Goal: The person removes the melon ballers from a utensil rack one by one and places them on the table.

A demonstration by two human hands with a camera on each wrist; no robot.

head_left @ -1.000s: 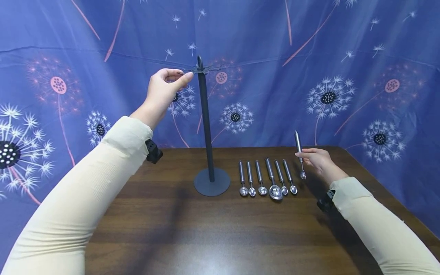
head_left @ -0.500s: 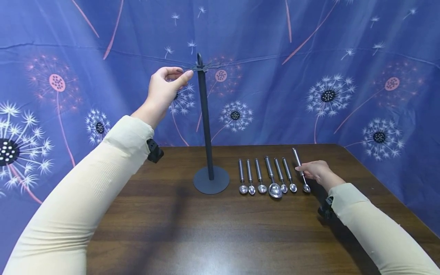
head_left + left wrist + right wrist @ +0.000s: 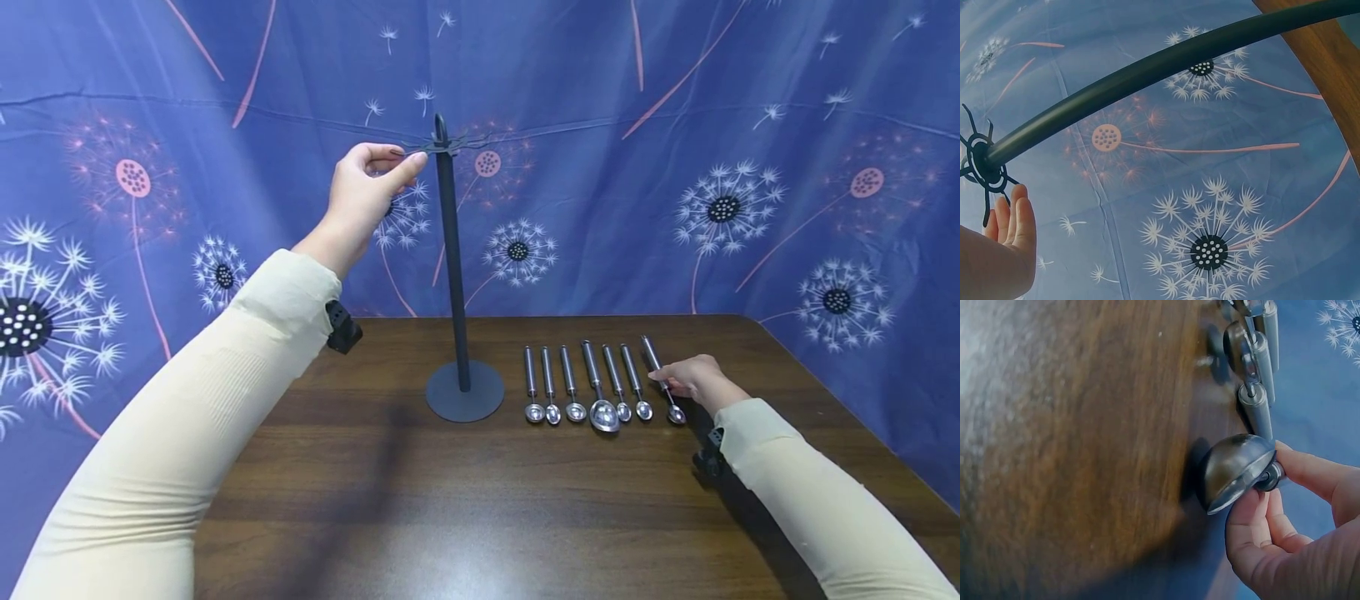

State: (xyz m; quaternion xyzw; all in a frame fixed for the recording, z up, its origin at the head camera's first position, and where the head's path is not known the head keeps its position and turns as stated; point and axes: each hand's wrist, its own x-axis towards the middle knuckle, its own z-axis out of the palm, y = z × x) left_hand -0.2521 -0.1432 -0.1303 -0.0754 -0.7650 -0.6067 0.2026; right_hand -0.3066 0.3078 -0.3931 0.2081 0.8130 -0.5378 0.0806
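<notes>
My left hand (image 3: 367, 187) is up at the top of a dark metal hook stand (image 3: 453, 267), pinching one of its thin hooks between thumb and fingers. In the left wrist view, the ring of hooks (image 3: 986, 159) circles the pole, with fingertips touching one hook. At the table's right side my right hand (image 3: 697, 379) holds a small steel scoop (image 3: 675, 414) by its handle between thumb and fingers. Its round bowl (image 3: 1238, 469) sits low at the wood in the right wrist view; whether it touches is unclear. Several similar scoops (image 3: 604, 415) lie in a row left of it.
The stand's round base (image 3: 465, 400) rests on the brown wooden table (image 3: 480, 517), left of the scoops. A blue dandelion-print cloth (image 3: 600, 192) hangs behind the table. One scoop in the row is larger than its neighbours.
My right hand has lowered the scoop from above the table to the right end of the row, its handle now tilting further left. My left hand stays on the hook.
</notes>
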